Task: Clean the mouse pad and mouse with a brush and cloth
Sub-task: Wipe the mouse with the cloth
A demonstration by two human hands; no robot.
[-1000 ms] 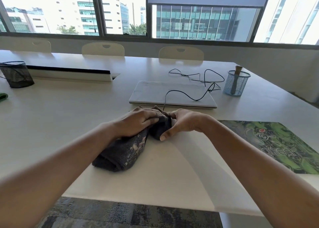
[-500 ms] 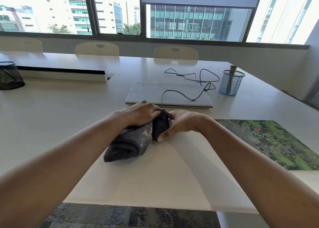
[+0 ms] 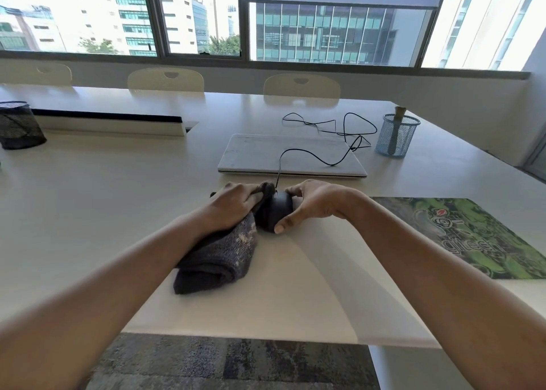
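Two hands met in the middle of the white table (image 3: 88,200) in the head view, the only view there was. The left hand (image 3: 236,203) pressed a dark gray cloth (image 3: 218,256) against the left side of the black mouse (image 3: 274,212), with its fingers curled tight on the cloth. The right hand (image 3: 313,203) held the mouse from the other side, with the thumb low at the near end and the fingers bent over the far end, clamped on it. The mouse sat on the bare table, just left of the green mouse pad (image 3: 478,239) and not on it. Its thin black cord (image 3: 310,153) ran over a closed white laptop (image 3: 289,156). I think the wiping was under way, and it would go best with the right hand keeping the mouse steady while the cloth rubbed all round, gently near the cord. A brush handle (image 3: 399,115) stuck up from a blue mesh cup (image 3: 397,138) far to the right, but its bristles were hidden inside. The left side of the mouse was covered by cloth, so I could not tell how clean it was. The mouse pad was cut off at the right edge. A black mesh cup (image 3: 17,126) stood far left.
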